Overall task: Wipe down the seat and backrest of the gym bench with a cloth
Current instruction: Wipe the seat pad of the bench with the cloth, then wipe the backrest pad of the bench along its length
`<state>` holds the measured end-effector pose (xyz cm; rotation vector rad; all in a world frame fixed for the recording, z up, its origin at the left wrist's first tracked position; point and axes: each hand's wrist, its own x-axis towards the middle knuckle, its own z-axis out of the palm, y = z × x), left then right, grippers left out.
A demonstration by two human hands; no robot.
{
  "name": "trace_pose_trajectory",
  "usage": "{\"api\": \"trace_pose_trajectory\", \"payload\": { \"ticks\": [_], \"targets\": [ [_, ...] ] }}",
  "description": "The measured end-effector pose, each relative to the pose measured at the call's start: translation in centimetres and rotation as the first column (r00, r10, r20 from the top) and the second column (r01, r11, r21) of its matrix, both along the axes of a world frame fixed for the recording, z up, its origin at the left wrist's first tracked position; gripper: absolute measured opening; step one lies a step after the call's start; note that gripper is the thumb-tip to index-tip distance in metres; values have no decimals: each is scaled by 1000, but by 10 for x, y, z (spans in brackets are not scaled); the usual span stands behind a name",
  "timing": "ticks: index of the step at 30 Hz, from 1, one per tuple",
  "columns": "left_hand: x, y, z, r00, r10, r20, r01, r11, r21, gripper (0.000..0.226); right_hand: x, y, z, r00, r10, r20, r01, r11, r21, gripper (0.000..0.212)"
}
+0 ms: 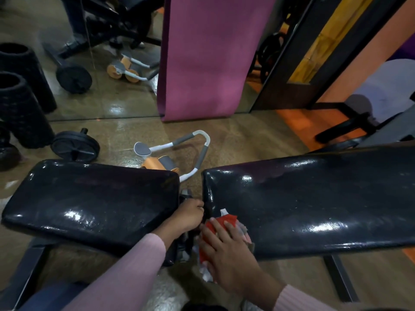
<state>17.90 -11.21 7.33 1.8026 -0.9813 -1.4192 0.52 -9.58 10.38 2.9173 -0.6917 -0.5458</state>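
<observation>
Right hand [226,254] presses cloth [221,225] flat on backrest [314,205] corner.

There is 1 view only, from a wide-angle camera on the person's head. It looks forward and steeply down onto the gym bench [314,205], close enough that both hands, the left hand [188,215] and the right hand [229,254], fill the lower middle. Straight lines bow toward the edges. Farther off, the floor [247,140] and a mirror [101,90] fill the top.
</observation>
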Motion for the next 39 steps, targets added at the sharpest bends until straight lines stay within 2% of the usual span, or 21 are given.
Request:
{"api": "trace_pose_trajectory", "payload": {
  "ticks": [3, 6, 9, 11, 16, 17, 19, 21, 24, 27, 29, 30, 33, 36, 39],
  "targets": [
    [3, -2, -15, 995, 37, -89, -35, 999, 14, 30, -18, -16, 11, 991, 131, -36, -131, 991, 19, 51],
    [0, 0, -7, 994, 55, -93, -56, 998, -18, 29, -9, -46, 19, 993, 109, -49, -108, 994, 21, 52],
    [-1, 0, 1, 1000, 30, 11, -29, 998, -47, 27, 27, -57, 19, 997, 24, -76, -23, 999, 23, 64],
    [-4, 1, 5, 997, 23, 79, -20, 999, -43, 28, 37, -51, 15, 995, 43, -86, -44, 999, -9, 62],
    [-9, 3, 7, 976, -104, 189, 110, 994, -18, 29, -11, -61, 20, 945, 320, -67, -314, 945, 91, 50],
    [-10, 2, 8, 976, -104, 194, 110, 994, -24, 28, -20, -71, 27, 941, 330, -68, -322, 940, 109, 50],
    [-9, 1, 5, 986, -68, 155, 76, 996, -48, 28, -24, -93, 39, 961, 269, -61, -260, 957, 125, 51],
    [-7, 2, 5, 995, -35, 97, 41, 997, -61, 26, -10, -100, 42, 985, 152, -76, -147, 987, 70, 53],
    [-3, 3, 5, 999, -16, 36, 18, 997, -69, 26, 17, -75, 23, 996, 33, -85, -33, 999, -5, 57],
    [0, 6, 1, 999, -27, 27, 29, 998, -57, 29, 10, -49, 7, 982, 178, -68, -175, 984, 44, 57],
    [2, 5, -4, 999, -40, 36, 42, 997, -67, 34, -9, -56, 15, 955, 296, -33, -291, 950, 117, 52],
    [2, 5, -2, 999, -41, 30, 43, 996, -76, 33, -17, -66, 22, 952, 305, -33, -296, 942, 159, 50],
    [4, 9, 4, 999, -43, 8, 43, 997, -68, 25, -19, -104, 40, 980, 195, -40, -187, 970, 153, 52],
    [9, 11, -1, 999, -14, 44, 18, 996, -85, 37, 13, -110, 37, 996, 53, -65, -49, 997, 61, 57],
    [8, 9, 2, 999, 3, 41, 1, 995, -100, 28, 36, -82, 20, 993, 83, -89, -82, 996, 15, 60]
  ]
}}
